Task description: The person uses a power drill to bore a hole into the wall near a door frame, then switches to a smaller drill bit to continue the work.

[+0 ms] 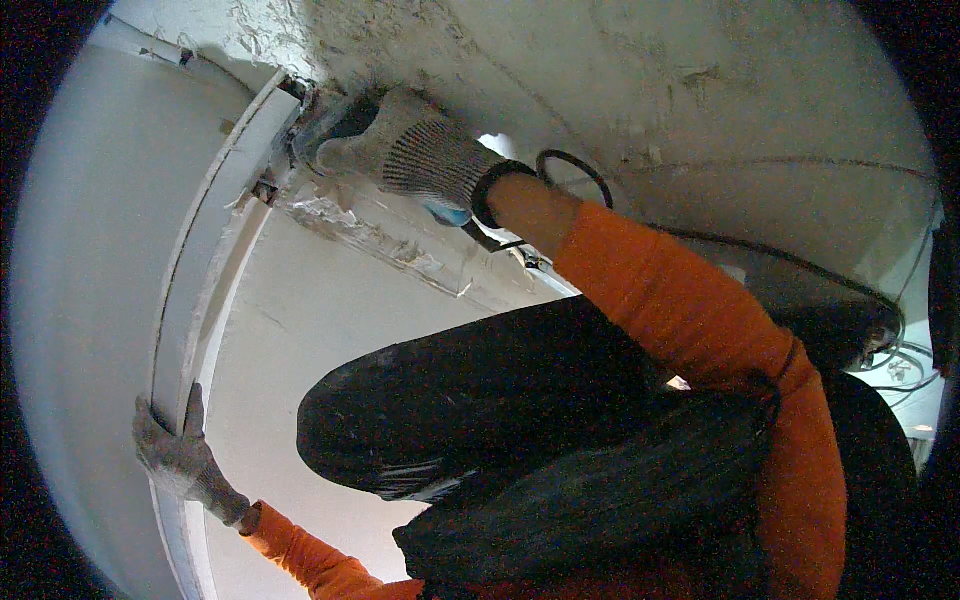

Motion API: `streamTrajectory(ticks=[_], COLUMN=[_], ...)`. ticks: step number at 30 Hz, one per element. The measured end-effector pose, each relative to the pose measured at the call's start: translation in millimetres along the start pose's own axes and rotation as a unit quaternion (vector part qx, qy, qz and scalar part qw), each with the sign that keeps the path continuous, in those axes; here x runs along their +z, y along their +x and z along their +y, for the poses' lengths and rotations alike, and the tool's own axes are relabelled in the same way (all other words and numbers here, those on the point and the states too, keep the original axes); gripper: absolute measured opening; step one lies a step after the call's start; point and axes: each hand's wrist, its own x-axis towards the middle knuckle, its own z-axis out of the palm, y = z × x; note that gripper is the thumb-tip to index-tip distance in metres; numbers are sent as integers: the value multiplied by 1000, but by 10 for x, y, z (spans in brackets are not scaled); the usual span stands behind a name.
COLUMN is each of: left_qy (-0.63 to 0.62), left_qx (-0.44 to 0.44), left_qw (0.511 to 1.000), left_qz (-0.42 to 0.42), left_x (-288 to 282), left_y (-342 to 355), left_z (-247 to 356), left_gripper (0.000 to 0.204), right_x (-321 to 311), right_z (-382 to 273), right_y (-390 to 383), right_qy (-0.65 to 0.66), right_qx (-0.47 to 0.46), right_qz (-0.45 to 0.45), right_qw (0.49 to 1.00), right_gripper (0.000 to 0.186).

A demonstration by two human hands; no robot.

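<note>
While hands (180, 458) grip, tool (450, 215) mostly hidden, frame (212, 205) cropped

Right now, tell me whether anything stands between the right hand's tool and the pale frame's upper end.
Nothing visible does. The tool, mostly hidden by the right hand, sits close to the pale frame at its upper end; contact can't be told. The left hand grips the frame lower down, and the black cable runs rightward.

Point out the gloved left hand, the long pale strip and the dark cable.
Gloved left hand (178, 458): head view, middle of the hand.
Long pale strip (199, 250): head view, face above that hand.
Dark cable (740, 243): head view, stretch right of the orange sleeve (670, 300).
</note>
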Motion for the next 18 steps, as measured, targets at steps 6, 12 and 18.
streamTrajectory(ticks=[6,12,18], left_qy=[2,-43,-45], left_qx=[-27,-68,-65], left_qw=[999,996,997], left_qz=[-31,-35,-17], left_x=[-51,5,68], left_y=[3,-30,-66], left_z=[51,69,-78], left_gripper=[79,77,76], right_x=[-61,23,36], right_z=[-76,17,-91], right_y=[-47,-48,-63], right_qy=[-41,50,16], right_qx=[24,-39,-13], right_qz=[-31,24,-5], right_qw=[998,998,1000], right_gripper=[70,66,57])
